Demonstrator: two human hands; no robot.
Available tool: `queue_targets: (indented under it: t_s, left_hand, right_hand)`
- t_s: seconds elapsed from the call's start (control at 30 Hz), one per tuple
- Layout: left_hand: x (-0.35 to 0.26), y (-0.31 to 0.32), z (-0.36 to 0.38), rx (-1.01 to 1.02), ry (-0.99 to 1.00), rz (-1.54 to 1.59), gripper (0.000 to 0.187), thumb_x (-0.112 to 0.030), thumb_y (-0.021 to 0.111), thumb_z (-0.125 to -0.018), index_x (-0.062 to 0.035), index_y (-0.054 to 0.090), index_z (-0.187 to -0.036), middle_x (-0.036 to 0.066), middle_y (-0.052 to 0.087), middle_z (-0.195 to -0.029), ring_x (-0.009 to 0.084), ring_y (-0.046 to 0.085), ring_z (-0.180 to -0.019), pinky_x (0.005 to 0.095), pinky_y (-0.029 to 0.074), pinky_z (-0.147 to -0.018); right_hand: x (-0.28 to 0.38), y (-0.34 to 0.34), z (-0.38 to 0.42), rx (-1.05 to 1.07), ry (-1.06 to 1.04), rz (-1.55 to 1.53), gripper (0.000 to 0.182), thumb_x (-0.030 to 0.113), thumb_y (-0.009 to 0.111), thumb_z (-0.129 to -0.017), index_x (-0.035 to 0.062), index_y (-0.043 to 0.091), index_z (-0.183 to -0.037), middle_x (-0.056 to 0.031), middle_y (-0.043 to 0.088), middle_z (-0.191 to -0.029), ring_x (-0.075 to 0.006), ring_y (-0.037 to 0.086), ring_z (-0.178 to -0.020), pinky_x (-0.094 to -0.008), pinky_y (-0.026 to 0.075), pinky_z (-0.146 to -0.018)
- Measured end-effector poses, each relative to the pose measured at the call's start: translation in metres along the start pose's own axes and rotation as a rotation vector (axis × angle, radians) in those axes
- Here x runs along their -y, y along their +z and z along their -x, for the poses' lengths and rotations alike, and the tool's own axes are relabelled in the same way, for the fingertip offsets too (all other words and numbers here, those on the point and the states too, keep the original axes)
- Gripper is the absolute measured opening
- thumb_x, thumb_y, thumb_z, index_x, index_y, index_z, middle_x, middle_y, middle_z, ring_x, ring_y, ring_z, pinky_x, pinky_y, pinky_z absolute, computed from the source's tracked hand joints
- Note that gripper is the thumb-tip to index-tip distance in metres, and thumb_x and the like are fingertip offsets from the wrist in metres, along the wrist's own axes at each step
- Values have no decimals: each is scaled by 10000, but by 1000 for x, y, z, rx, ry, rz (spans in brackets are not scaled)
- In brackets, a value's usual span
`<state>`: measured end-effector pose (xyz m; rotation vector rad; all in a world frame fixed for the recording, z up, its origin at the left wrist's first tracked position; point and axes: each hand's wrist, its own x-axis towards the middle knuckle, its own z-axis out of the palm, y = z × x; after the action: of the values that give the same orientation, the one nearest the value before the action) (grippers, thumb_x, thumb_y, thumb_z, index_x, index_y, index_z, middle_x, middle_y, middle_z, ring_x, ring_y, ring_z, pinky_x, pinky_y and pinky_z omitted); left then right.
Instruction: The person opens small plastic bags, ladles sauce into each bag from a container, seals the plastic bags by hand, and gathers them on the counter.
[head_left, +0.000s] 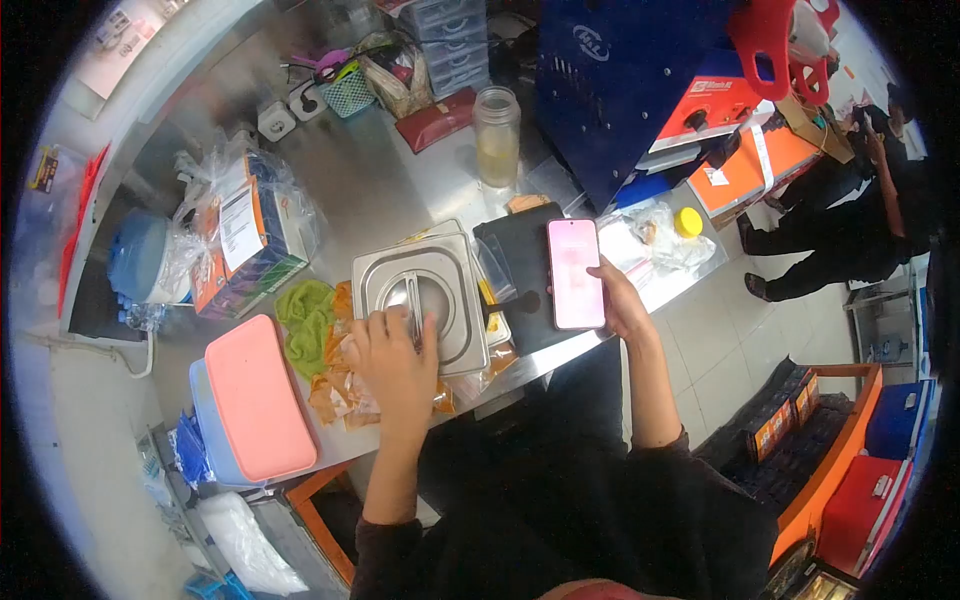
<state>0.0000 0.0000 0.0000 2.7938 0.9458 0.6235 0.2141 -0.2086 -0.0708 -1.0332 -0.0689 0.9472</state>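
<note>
My left hand [398, 365] is closed around the lower end of the bar handle on a square stainless steel lid [455, 300], thumb on one side and fingers on the other. The lid covers a steel food pan; its inside is hidden. In my right hand [625, 305] is a smartphone [575, 275] with a lit pink screen, held by its right edge above the counter. A black flat mat or case [520, 250] lies beneath the phone. Against the pan's left side are a green cloth [308, 325] and orange-stained plastic packets [335, 395].
A pink lid [260, 400] on a blue one lies at the counter's left end, near a wrapped box [250, 225]. A clear jar [497, 140] and maroon wallet [437, 120] stand behind. A large blue machine [620, 90] fills the back right. Another person [850, 200] stands beyond.
</note>
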Motion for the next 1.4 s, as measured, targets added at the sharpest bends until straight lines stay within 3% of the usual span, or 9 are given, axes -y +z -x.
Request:
queue_targets:
  t_s: [0.3,0.43,0.53,0.67,0.9,1.07,1.23,1.3,1.4]
  left_hand:
    - [7,-12,-8,-13,-80,194,188,-156,700,-841,-23,609,-937,89,590,-707,255,557,-690,384,414,-629]
    - [45,-55,-50,142,-259,493,191,-185,713,-868,-81,640,-1010,10,625,-787,50,525,-710,236,397,-568]
    - [101,-43,-95,256,-176,1461,201,-76,652,-903,-40,616,-1097,14,616,-791,118,519,-634,294,428,-583]
    - [166,-2,-157,374,-279,1910,223,-108,619,-921,-31,604,-1131,42,618,-873,148,540,-721,317,446,-652]
    - [194,81,-209,597,-390,2087,280,-163,561,-954,-15,585,-1190,90,622,-1018,201,576,-872,357,478,-771]
    - [197,130,-214,750,-420,2126,327,-202,520,-977,-4,571,-1232,125,624,-1121,239,602,-980,386,501,-857]
    - [188,142,-217,926,-484,2052,379,-241,478,-1000,7,557,-1275,159,627,-1224,277,628,-1088,415,525,-943]
    - [144,103,-207,702,-1017,1803,502,-370,381,-1012,-13,525,-1335,191,550,-1358,340,551,-1233,524,467,-1021]
    - [174,120,-213,935,-960,2000,568,-419,335,-1015,-12,461,-1389,207,498,-1409,354,500,-1283,560,372,-1085]
  right_hand:
    - [-19,-27,-11,40,-105,14,574,123,426,-898,-42,306,-1435,-260,578,-1252,-369,650,-1072,-444,534,-962]
    - [-14,-19,-4,44,-62,-16,598,81,436,-866,-35,315,-1440,-259,574,-1256,-368,656,-1061,-448,547,-941]
    - [-13,-16,-1,32,-81,38,606,50,431,-862,-36,315,-1450,-255,579,-1250,-359,673,-1031,-430,575,-891]
    - [-19,-8,-6,-226,-139,248,524,139,523,-895,-36,416,-1377,-225,597,-1213,-332,661,-1024,-362,522,-862]
    - [-9,34,-5,-497,-528,1379,399,175,597,-888,-30,559,-1228,-294,564,-1131,-423,577,-1060,-456,485,-894]
    - [47,58,-97,-292,-986,1169,672,181,697,-820,-28,414,-1392,-290,503,-1226,-450,530,-1121,-441,455,-964]
    - [60,65,-199,-137,-791,821,1008,309,873,-634,3,351,-1441,-268,468,-1378,-359,485,-1282,-417,395,-1060]
    - [64,68,-207,-20,-759,842,1003,300,883,-618,11,373,-1433,-238,512,-1348,-329,513,-1263,-407,407,-1052]
    - [63,71,-204,84,-785,887,877,267,883,-628,18,456,-1353,-173,593,-1257,-268,567,-1190,-380,431,-1017]
